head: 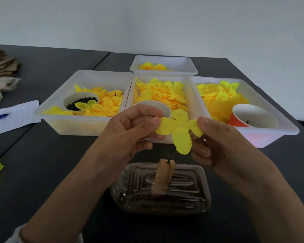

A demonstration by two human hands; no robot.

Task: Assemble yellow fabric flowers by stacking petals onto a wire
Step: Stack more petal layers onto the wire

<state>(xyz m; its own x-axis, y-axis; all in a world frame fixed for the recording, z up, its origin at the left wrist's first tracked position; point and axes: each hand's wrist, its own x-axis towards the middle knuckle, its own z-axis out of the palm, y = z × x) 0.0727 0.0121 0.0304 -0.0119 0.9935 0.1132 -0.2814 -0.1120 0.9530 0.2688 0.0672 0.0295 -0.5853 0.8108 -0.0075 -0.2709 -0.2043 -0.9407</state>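
Above the wire (170, 156) — both hands' fingers pinch the petal piece (180, 131): left hand (130, 127), right hand (211, 142).

dim, even light | soft focus | edges bowed, perhaps wide-angle

Three white plastic trays (84, 123) side by side, a fourth tray (165, 64) behind; clear plastic box (161, 190) near, bearing a wooden block (164, 171).

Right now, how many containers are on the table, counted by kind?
White trays: 4
Paper cups: 3
Clear plastic box: 1
Total: 8
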